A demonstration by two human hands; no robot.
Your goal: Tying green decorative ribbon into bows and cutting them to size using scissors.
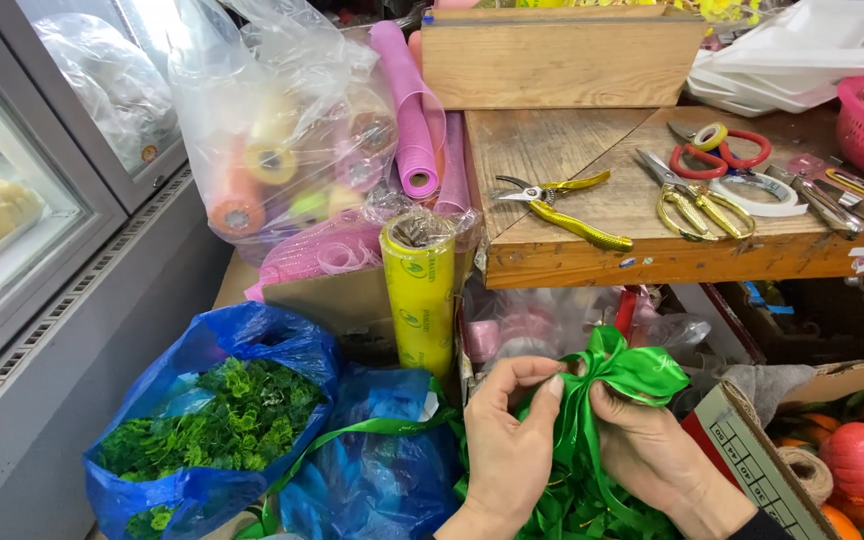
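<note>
Green satin ribbon point(620, 372), looped into a bow, sits low in the frame between a person's two hands, in front of a wooden workbench point(552, 250). Left hand point(508, 437) pinches the bow's centre with thumb and forefinger closed on the ribbon; right hand point(652, 450) grips it from the other side, fingers folded around the loops. More of the same ribbon lies heaped beneath the wrists. Just left, an open blue plastic bag point(202, 345) holds green artificial foliage, and an upright yellow roll of film point(420, 295) stands behind it. On the bench above lie gold-handled pruning shears point(567, 208), gold scissors point(697, 200), red-handled scissors point(717, 150) and a roll of white tape point(757, 192). Pink mesh rolls point(410, 110) lean against a clear bag of ribbon spools point(272, 130). A ball of twine point(804, 470) rests at lower right.
</note>
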